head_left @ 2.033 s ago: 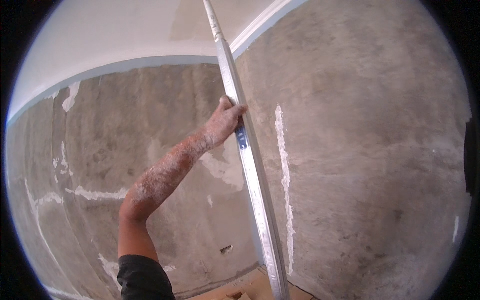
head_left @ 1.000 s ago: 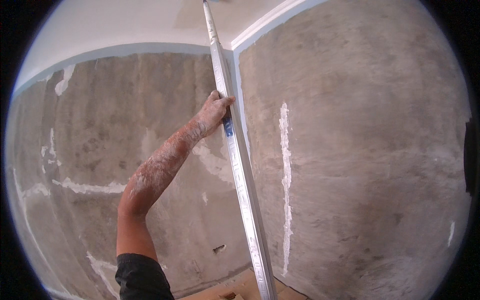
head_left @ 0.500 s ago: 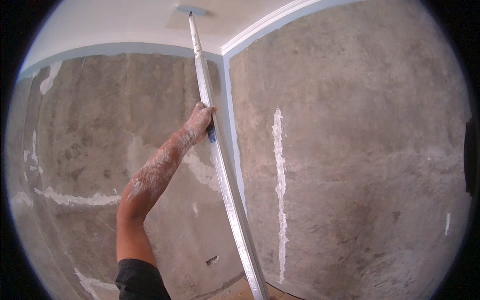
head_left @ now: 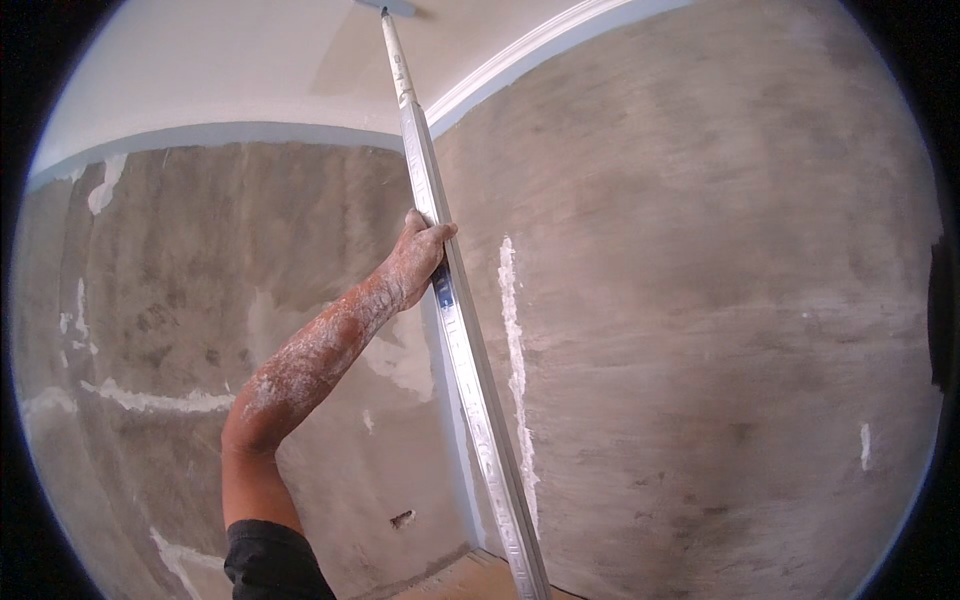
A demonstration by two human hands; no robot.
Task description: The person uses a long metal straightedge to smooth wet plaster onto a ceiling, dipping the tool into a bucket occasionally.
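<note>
My left hand, dusted white along with the forearm, is closed around a long pole about halfway up its visible length. Silvery and box-shaped below, the pole narrows to a whitish round section at the top. Its upper end meets a flat, light-blue head at the ceiling, partly cut off by the picture's upper edge. A darker band marks the ceiling beside that head. Blue tape wraps the pole just below my hand. The pole's lower end and my right hand are out of view.
Bare grey walls, left and right, meet at a corner behind the pole. White moulding edges the ceiling on the right. White filler runs down the right wall. A small hole sits low on the left wall.
The view has turned right and upward. The blue head has moved along the ceiling away from the left wall, and the darker band has grown longer. My left hand keeps its grip on the pole.
</note>
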